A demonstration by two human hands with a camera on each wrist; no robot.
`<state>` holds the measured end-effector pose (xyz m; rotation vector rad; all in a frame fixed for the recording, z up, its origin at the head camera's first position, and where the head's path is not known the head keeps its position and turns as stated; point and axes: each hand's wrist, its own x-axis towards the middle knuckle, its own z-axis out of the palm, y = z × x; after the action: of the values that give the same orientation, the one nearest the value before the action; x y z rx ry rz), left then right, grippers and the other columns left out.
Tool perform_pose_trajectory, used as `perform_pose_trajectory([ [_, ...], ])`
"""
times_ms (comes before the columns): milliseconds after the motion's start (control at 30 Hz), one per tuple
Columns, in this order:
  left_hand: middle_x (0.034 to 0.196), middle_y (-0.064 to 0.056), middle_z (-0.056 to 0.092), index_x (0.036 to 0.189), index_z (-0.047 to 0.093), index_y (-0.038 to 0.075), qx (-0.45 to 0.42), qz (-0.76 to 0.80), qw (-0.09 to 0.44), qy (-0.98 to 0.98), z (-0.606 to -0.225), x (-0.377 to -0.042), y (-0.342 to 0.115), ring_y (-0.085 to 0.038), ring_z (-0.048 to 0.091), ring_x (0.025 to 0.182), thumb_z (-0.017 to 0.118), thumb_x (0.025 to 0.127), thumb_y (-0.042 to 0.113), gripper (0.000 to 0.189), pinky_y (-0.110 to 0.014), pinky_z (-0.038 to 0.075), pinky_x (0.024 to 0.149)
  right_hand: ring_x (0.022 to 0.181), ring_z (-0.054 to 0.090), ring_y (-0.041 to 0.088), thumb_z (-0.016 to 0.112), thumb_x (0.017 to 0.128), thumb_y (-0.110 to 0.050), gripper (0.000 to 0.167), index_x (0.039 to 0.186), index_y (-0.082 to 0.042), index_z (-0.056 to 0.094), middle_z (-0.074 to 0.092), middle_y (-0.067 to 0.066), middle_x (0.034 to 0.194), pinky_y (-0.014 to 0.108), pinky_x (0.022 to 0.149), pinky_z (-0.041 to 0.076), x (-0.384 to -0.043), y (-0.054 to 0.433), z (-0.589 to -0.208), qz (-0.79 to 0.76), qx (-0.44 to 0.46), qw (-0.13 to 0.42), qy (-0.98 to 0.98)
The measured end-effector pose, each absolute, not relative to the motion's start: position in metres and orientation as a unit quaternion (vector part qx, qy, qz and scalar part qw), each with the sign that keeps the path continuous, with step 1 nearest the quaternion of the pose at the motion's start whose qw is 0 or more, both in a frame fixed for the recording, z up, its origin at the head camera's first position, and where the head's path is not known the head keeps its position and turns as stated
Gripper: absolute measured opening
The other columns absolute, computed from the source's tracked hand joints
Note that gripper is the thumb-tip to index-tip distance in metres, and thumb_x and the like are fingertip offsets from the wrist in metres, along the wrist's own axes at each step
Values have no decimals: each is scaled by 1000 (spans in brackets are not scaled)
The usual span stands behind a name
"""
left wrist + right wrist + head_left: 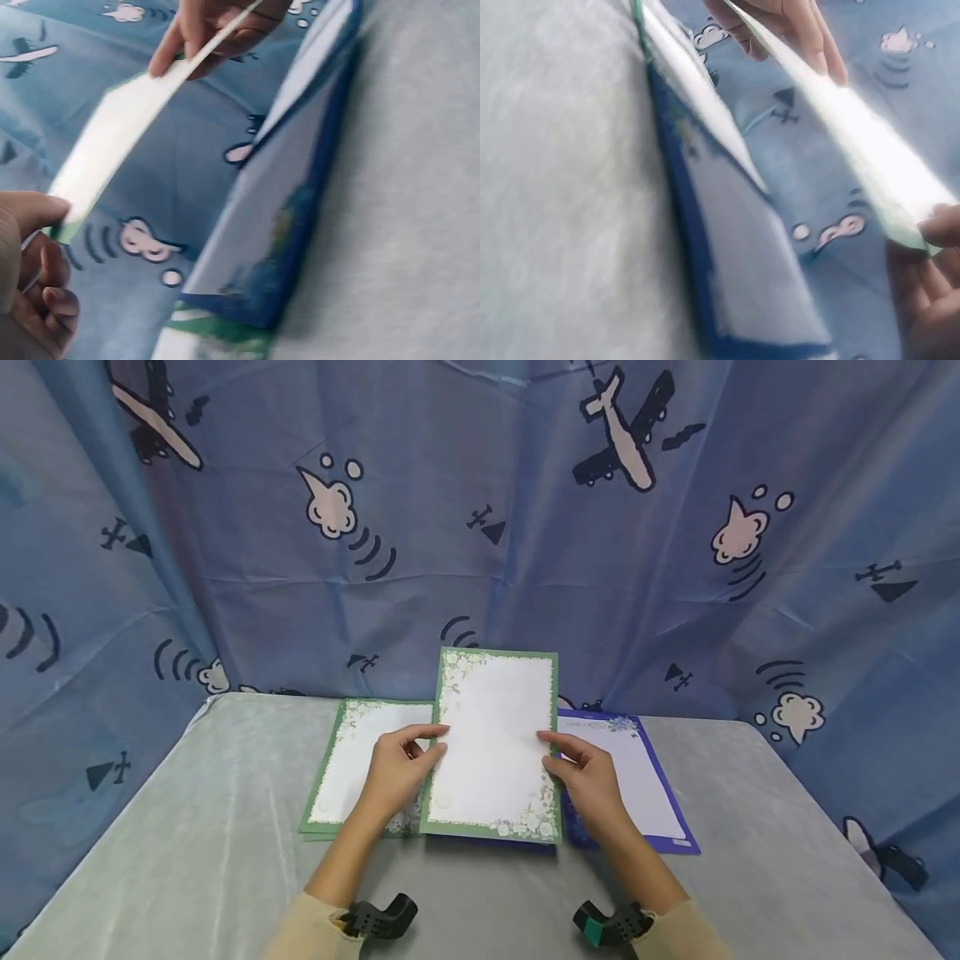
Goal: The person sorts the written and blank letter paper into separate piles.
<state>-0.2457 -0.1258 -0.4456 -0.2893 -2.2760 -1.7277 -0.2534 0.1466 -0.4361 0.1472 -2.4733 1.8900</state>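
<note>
Both hands hold up one sheet of paper [495, 735] with a green border and white flowers in its corners. My left hand [400, 767] pinches its left edge between thumb and fingers; my right hand [588, 774] pinches the right edge. In the left wrist view the sheet [112, 142] appears nearly edge-on, raised off the table, and the right wrist view shows the sheet [877, 157] likewise. Green-bordered sheets [345, 760] lie to the left, partly behind the left hand. To the right lie blue-bordered sheets [637, 768], partly covered by the right hand and the held sheet.
A grey cloth-covered table [202, 827] spreads under the papers. Behind it hangs a blue curtain [420, 527] printed with airplanes and clouds. A blue edge [495, 842] shows just below the held sheet. Each wrist wears a black device, the left band [382, 918] and the right band [611, 925].
</note>
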Motion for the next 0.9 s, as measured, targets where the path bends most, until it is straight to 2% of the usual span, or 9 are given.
perform_pose_trajectory([
  [100, 115, -8, 73, 119, 76, 16, -96, -579, 125, -800, -432, -241, -133, -9, 43, 54, 72, 94, 12, 26, -24, 37, 51, 120, 62, 12, 62, 99, -9, 36, 135, -9, 64, 56, 9, 149, 21, 80, 55, -249, 145, -428, 588, 74, 14, -805],
  [200, 115, -5, 73, 121, 75, 18, -96, -562, 122, -813, -418, -236, -140, -10, 44, 54, 71, 94, 13, 28, -25, 38, 51, 91, 67, 4, 64, 99, -14, 34, 133, -11, 66, 59, 9, 145, 23, 75, 56, -248, 140, -419, 575, 95, 22, -812],
  [300, 115, -4, 74, 122, 74, 18, -94, -546, 129, -822, -406, -232, -147, -12, 45, 56, 72, 94, 14, 28, -25, 39, 52, 71, 61, 5, 65, 99, -17, 34, 132, -11, 67, 64, 11, 138, 24, 71, 55, -249, 134, -409, 565, 121, 40, -815],
  [400, 118, -6, 74, 123, 74, 17, -87, -529, 142, -832, -394, -228, -153, -13, 48, 58, 72, 93, 14, 29, -25, 40, 53, 64, 59, 8, 67, 98, -16, 34, 132, -12, 67, 69, 14, 126, 26, 67, 55, -252, 125, -398, 547, 132, 60, -824],
  [533, 119, -6, 73, 124, 73, 16, -70, -495, 159, -851, -382, -223, -163, -16, 49, 60, 72, 94, 14, 30, -25, 40, 53, 65, 64, 10, 68, 97, -13, 36, 133, -13, 67, 71, 17, 118, 27, 62, 55, -255, 106, -388, 518, 141, 81, -840],
  [633, 117, -6, 72, 125, 73, 16, -54, -470, 173, -864, -373, -219, -170, -18, 47, 59, 71, 94, 14, 31, -26, 39, 52, 69, 68, 15, 68, 97, -13, 37, 134, -15, 66, 71, 17, 120, 27, 61, 55, -258, 91, -382, 504, 151, 89, -845],
  [700, 110, -7, 71, 125, 73, 16, -44, -458, 180, -870, -369, -217, -175, -18, 46, 57, 71, 94, 15, 31, -26, 37, 52, 75, 71, 19, 68, 97, -13, 38, 135, -16, 65, 71, 16, 123, 29, 62, 56, -259, 82, -378, 506, 157, 87, -844],
  [800, 96, -7, 67, 126, 72, 16, -30, -451, 187, -872, -364, -215, -181, -19, 45, 56, 71, 94, 15, 32, -27, 36, 51, 90, 74, 27, 68, 97, -15, 39, 135, -19, 66, 69, 14, 129, 35, 66, 58, -260, 69, -371, 510, 154, 83, -842],
  [900, 84, -9, 60, 126, 72, 15, -20, -449, 195, -871, -361, -213, -187, -19, 43, 55, 71, 94, 14, 32, -27, 36, 51, 111, 70, 30, 68, 97, -19, 38, 135, -22, 66, 67, 11, 135, 40, 76, 59, -261, 57, -365, 510, 145, 88, -843],
])
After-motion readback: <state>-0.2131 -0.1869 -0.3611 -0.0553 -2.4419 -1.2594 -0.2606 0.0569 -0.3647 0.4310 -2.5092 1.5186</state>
